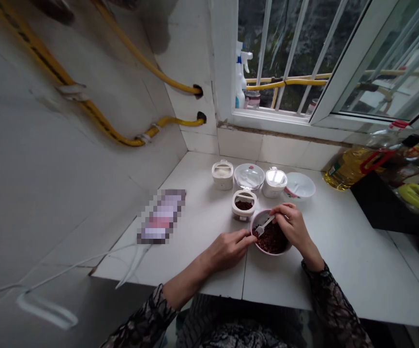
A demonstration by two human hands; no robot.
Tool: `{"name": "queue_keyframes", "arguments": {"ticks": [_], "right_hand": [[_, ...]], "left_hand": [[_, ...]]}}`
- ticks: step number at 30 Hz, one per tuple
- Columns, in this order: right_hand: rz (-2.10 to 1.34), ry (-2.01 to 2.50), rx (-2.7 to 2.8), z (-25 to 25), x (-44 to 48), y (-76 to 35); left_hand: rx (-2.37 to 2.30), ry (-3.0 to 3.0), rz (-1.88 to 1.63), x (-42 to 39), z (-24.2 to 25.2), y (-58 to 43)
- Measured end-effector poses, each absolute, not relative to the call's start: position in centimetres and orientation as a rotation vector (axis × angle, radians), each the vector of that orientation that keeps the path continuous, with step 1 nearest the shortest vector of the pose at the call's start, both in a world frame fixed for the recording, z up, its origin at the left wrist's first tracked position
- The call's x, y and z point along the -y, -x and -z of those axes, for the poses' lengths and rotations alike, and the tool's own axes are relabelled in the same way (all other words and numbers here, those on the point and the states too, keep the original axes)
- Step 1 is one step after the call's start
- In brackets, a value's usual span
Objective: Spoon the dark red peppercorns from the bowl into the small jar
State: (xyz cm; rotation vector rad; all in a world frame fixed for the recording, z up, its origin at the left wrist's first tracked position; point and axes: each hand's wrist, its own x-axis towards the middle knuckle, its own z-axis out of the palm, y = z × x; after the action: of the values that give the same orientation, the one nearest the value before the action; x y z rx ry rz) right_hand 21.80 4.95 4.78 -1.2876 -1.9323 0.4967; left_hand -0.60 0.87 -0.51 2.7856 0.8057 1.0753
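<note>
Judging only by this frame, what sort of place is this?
Probably a kitchen, perhaps a home one: a white tiled counter carries small lidded containers and a bowl of dark red bits, with a bottle of what looks like cooking oil at the right.

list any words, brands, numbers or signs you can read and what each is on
No text is readable.
Oil bottle: label too blurred.
Front jar: label too small.
Yellow pipe: dark markings, illegible.
Pixelated object: nothing legible.
</note>
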Motion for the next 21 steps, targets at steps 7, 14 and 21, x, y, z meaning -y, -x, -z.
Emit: {"name": "queue_keyframes", "arguments": {"ticks": [7,14,21], "right_hand": [[-0.557,1.370,1.756,-5.08,-4.97,-22.08],[-0.453,1.351,1.808,-5.18,-4.88,-21.87],[-0.727,1.389,1.609,-5.41,-5.01,-21.87]], "left_hand": [[-0.804,-2.784,-1.083,-0.83,0.61,0.63],[-0.816,-2.791,-1.069,-0.83,0.55,0.62],[-0.804,-2.785,-1.082,-0.82,0.34,0.59]]}}
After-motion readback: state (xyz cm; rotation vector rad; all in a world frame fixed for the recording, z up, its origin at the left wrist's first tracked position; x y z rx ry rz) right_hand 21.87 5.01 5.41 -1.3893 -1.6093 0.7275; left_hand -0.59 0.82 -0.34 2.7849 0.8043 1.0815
